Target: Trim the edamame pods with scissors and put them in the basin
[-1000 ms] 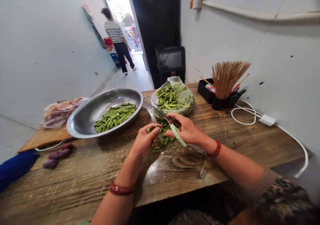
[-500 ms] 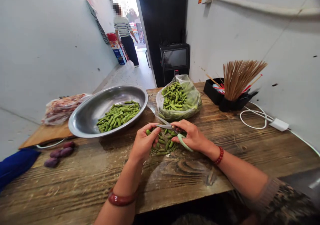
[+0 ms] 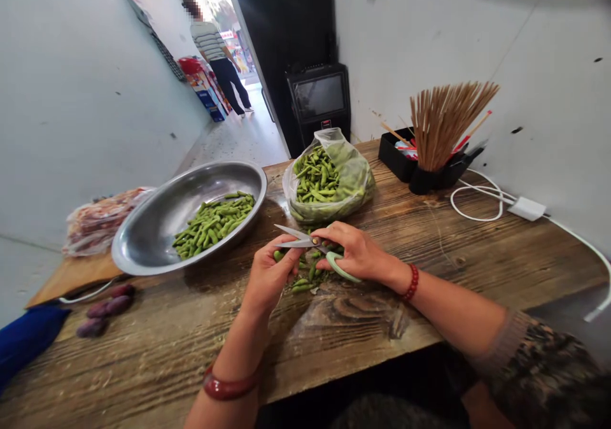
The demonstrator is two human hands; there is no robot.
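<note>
My right hand (image 3: 356, 251) is closed round the pale green handles of a pair of scissors (image 3: 298, 241), whose blades are parted and point left. Pinched in my left hand (image 3: 271, 270) is a green edamame pod (image 3: 278, 255), mostly covered by the fingers and close to the blades. Under both hands lie loose edamame pods (image 3: 301, 285) and small trimmings on the wooden table (image 3: 200, 340). Behind them stands a clear plastic bag (image 3: 351, 209) full of pods. To the left, a wide steel basin (image 3: 143, 225) holds more pods.
Purple-red roots or tubers (image 3: 98, 317) and a blue cloth (image 3: 33, 330) lie at left, near bagged meat (image 3: 102, 219) on a board (image 3: 71, 276). At right are a black holder with skewers (image 3: 442, 136) and a white cable (image 3: 527, 208). A person (image 3: 214, 53) stands by the doorway.
The view has shifted, so the table things sit further left. The scissors' blades are parted and now lie over my left fingertips. In the doorway the person has taken a step.
</note>
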